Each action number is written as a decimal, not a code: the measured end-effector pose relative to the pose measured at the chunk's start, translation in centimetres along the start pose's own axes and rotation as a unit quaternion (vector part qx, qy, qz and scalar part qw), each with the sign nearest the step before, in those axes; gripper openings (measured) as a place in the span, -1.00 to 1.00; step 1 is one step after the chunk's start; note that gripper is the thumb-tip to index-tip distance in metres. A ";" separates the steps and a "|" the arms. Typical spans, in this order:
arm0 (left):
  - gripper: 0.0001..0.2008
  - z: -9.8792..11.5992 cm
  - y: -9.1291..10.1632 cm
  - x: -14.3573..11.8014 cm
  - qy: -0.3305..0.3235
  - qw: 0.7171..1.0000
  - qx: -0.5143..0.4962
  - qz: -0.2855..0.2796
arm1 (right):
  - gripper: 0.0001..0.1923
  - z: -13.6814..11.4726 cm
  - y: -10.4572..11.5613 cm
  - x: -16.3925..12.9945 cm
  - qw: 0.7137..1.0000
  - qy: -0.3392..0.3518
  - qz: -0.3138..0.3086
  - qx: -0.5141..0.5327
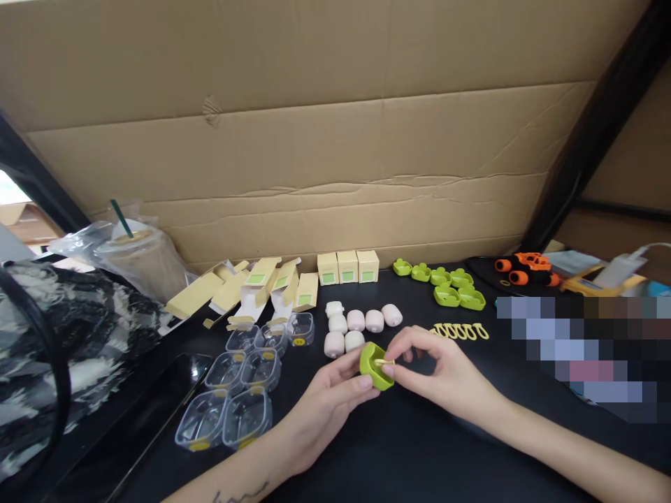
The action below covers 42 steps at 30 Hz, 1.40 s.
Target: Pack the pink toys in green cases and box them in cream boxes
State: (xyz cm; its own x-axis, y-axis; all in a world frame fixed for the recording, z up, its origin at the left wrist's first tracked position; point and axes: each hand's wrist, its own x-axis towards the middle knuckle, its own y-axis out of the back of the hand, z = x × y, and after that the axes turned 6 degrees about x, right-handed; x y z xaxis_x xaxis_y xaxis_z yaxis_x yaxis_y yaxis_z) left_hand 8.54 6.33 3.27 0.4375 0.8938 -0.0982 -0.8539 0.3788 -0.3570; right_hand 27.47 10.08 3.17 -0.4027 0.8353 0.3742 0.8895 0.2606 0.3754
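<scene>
My left hand (338, 391) grips a small lime-green soft case (378, 379), its hollow side tilted toward me. Between the thumb and fingers of my right hand (435, 363) is a pale yellow oval ring (384, 362), partly hidden and touching the case; I cannot tell if it passes through it. Several matching yellow rings (461, 331) lie in a row behind my right hand. Farther back sit several more green cases (447, 295). Just beyond my left hand, several rounded white and pale pink pieces (356, 321) stand grouped together.
Clear plastic boxes (247, 418) with yellow stickers cover the left of the black table (419, 447). Behind them lie opened cartons (283, 283), beside closed ones (347, 268). A phone (141, 426), a bagged drink cup (141, 258) and an orange toy car (532, 263) flank the area.
</scene>
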 end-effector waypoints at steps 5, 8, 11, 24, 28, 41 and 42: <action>-0.58 -0.2 -0.1 -0.1 -0.018 0.999 0.015 -0.030 | -0.95 -0.3 -0.2 -0.3 0.998 0.025 -0.017 -0.047; -0.53 -0.6 0.3 0.0 -0.002 1.000 0.018 -0.003 | -0.94 -0.1 -0.5 -0.4 0.995 0.057 -0.028 -0.076; -0.55 -0.6 0.4 0.0 -0.007 0.999 0.034 0.008 | -0.90 0.2 -0.5 -0.5 0.988 0.103 -0.035 -0.109; -0.56 -1.2 0.8 0.1 -0.013 0.995 0.085 0.056 | -0.85 0.1 -0.4 -0.7 0.966 0.165 -0.063 -0.187; -0.55 -1.3 0.8 0.0 -0.009 0.994 0.104 0.045 | -0.82 0.1 -0.6 -1.0 0.960 0.166 -0.069 -0.214; -0.75 -0.9 0.3 0.3 -0.028 0.981 0.171 0.091 | -0.86 -0.9 -0.9 -1.0 0.995 0.071 -0.020 -0.071; -0.75 -0.9 0.3 0.2 -0.029 0.978 0.186 0.087 | -0.85 -1.0 -0.9 -1.0 0.995 0.066 -0.032 -0.064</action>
State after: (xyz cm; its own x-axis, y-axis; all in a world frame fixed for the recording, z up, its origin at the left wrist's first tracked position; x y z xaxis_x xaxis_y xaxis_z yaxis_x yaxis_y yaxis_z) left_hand 8.61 6.38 2.33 0.2683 0.9606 -0.0718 -0.9624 0.2706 0.0239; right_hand 26.90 8.49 3.35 -0.4900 0.7463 0.4505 0.8294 0.2402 0.5043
